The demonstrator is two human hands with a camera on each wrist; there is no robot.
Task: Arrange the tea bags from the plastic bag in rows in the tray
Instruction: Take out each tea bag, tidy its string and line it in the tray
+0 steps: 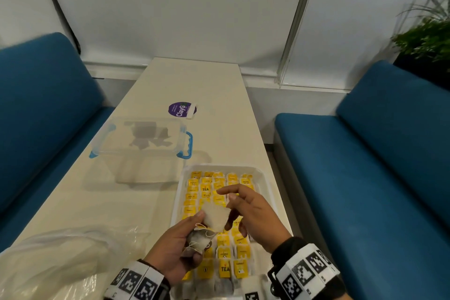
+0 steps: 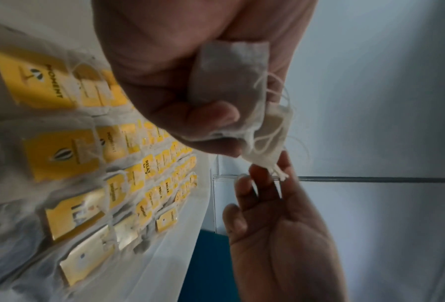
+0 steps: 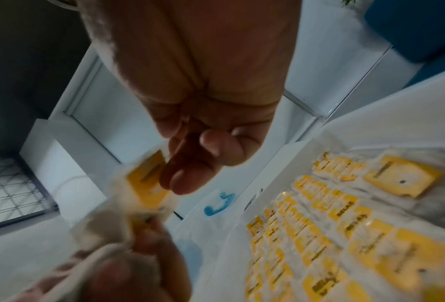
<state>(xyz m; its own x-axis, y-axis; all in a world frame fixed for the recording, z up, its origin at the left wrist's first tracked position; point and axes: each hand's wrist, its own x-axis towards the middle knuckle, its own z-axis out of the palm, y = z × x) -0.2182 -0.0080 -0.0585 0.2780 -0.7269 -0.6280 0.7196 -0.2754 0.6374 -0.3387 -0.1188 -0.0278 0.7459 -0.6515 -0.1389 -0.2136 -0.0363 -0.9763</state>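
A white tray at the table's near right holds rows of tea bags with yellow tags. Over its near half my left hand grips a small bunch of tea bags, their strings hanging loose; the left wrist view shows my left hand curled round that bunch. My right hand pinches the edge of the topmost tea bag. In the right wrist view my right hand touches that bag's yellow tag. The crumpled plastic bag lies at the near left.
A clear box with blue clips stands mid-table on the left, with a purple round label beyond it. Blue seats flank the narrow table. The tray sits close to the table's right edge.
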